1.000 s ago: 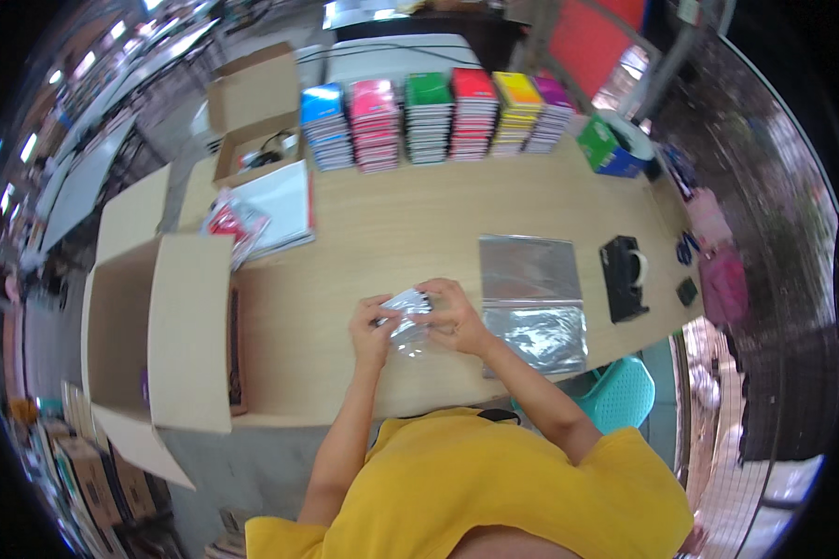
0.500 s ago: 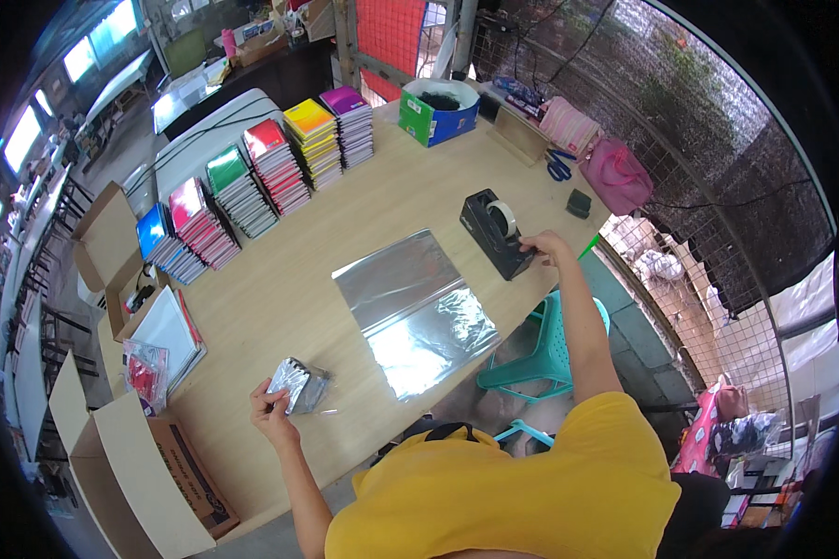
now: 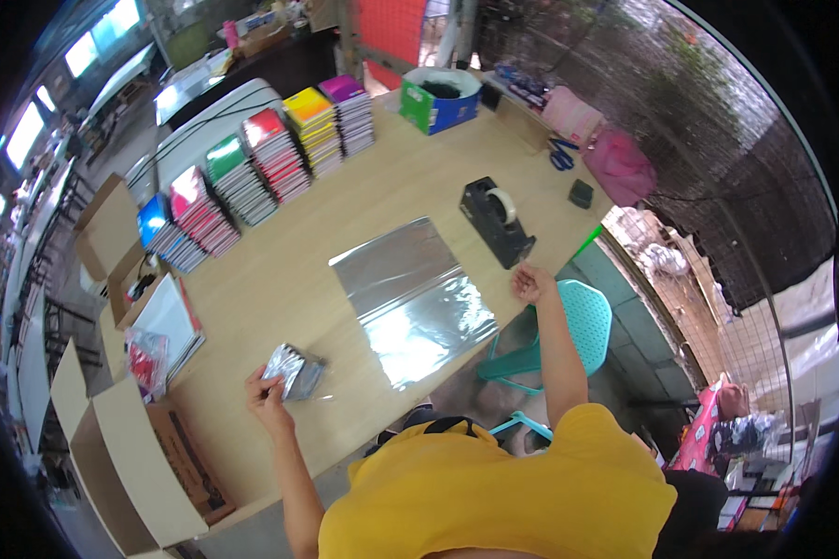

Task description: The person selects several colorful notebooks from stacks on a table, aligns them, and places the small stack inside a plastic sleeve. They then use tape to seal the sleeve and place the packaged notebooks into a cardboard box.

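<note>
My left hand (image 3: 268, 399) is closed on the near left corner of a small shiny silver packet (image 3: 298, 374), which rests on the table and has clear plastic about it. My right hand (image 3: 534, 283) is just off the cutter end of a black tape dispenser (image 3: 496, 224). Its fingertips are pinched together; anything thin between them is too small to make out. A roll of tape (image 3: 503, 204) sits in the dispenser. Between my hands a large clear plastic sheet or sleeve (image 3: 419, 307) lies flat, with glare on its near half.
Stacks of coloured notebooks (image 3: 275, 154) line the far left edge. Open cardboard boxes (image 3: 149, 456) stand at the left. A blue-green box (image 3: 438, 101), scissors (image 3: 560, 155) and a pink bag (image 3: 620, 166) are at the far right. A teal stool (image 3: 583, 321) stands beside the table.
My right hand has come off the end of the tape dispenser and moved a little toward me. My left hand keeps its hold on the silver packet. The view has shifted slightly.
</note>
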Available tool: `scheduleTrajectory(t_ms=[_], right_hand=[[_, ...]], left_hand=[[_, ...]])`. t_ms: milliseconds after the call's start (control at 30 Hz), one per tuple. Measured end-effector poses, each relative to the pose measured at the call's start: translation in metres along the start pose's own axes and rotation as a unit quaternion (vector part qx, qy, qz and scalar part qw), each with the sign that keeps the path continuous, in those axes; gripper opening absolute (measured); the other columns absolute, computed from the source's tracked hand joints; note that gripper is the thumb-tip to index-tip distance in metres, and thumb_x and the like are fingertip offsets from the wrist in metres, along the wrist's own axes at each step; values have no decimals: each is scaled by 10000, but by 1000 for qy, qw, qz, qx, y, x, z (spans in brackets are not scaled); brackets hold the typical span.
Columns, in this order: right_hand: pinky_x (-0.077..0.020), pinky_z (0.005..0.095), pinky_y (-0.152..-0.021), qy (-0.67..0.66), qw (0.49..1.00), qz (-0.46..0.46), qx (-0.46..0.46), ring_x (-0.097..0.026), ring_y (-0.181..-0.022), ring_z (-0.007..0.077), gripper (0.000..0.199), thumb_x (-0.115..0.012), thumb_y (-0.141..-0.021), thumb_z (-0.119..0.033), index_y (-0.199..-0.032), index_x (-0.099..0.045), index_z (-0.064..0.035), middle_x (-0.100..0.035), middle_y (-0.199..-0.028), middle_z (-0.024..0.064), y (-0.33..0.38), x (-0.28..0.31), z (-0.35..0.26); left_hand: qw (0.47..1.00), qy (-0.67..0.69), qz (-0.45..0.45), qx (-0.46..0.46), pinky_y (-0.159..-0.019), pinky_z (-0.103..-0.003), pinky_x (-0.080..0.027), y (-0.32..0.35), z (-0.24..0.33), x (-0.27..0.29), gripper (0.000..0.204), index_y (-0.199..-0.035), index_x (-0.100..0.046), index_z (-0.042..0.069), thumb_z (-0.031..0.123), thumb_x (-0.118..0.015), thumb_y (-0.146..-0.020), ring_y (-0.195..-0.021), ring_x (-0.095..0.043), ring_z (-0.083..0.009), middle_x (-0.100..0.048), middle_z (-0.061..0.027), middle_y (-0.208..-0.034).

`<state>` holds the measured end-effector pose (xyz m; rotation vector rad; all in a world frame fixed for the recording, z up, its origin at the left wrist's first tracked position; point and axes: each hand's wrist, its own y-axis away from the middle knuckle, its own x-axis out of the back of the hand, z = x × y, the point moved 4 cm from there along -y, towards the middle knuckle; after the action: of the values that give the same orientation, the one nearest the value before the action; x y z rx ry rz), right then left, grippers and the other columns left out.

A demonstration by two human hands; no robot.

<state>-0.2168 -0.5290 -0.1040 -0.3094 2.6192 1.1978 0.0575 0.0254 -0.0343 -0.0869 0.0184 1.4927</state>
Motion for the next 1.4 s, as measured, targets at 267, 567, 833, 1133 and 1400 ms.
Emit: scheduleTrajectory(t_ms=[267, 567, 833, 1133, 1400], right_hand=[[-425, 265, -465, 570, 703, -263, 333, -551, -497, 104, 276, -714, -862, -265, -807, -707, 5, -621, -599, 49, 147, -164, 141], [-340, 221, -420, 481, 774, -343, 226, -465, -462, 61, 251, -742, -854, -217, -732, -681, -5, -564, -570, 3, 265, -274, 263], [-333, 259, -410, 408, 820, -342, 211, -463, -449, 64, 390, -765, -833, -310, -612, -644, -11, -530, -503, 1, 233, -254, 296], [-470, 322, -527, 544, 706, -443, 93, -576, -571, 158, 282, -729, -860, -340, -864, -688, -61, -657, -708, 56, 212, -217, 350], [-495, 345, -936, 245, 767, -580, 118, -580, -1111, 218, 684, -853, -717, -202, -1265, -459, -94, -585, -1197, 93, 265, -275, 285]], left_hand=[[993, -64, -15, -100, -796, -306, -442, 2, 14, -20, 163, -709, -661, 72, -75, -704, -655, -989, -544, -183, -552, -98, -1136], [993, -48, 3, -105, -809, -328, -446, 6, 12, -14, 128, -683, -671, 53, -65, -720, -669, -1012, -541, -193, -479, -96, -1206], [982, 48, -180, -23, -917, -376, -460, -19, 7, -1, 471, -1106, -565, 67, 27, -733, -669, -1075, -573, -280, -557, -155, -1174], [820, -497, -276, -72, -882, -396, -504, -34, 93, -40, 988, -1460, -323, 146, 176, -854, -627, -1024, -599, -295, -550, -152, -1122], [929, -261, -208, -161, -1000, -365, -443, -7, 40, 32, 1029, -1463, -311, 95, 57, -843, -584, -1129, -555, -276, -487, -134, -1243]])
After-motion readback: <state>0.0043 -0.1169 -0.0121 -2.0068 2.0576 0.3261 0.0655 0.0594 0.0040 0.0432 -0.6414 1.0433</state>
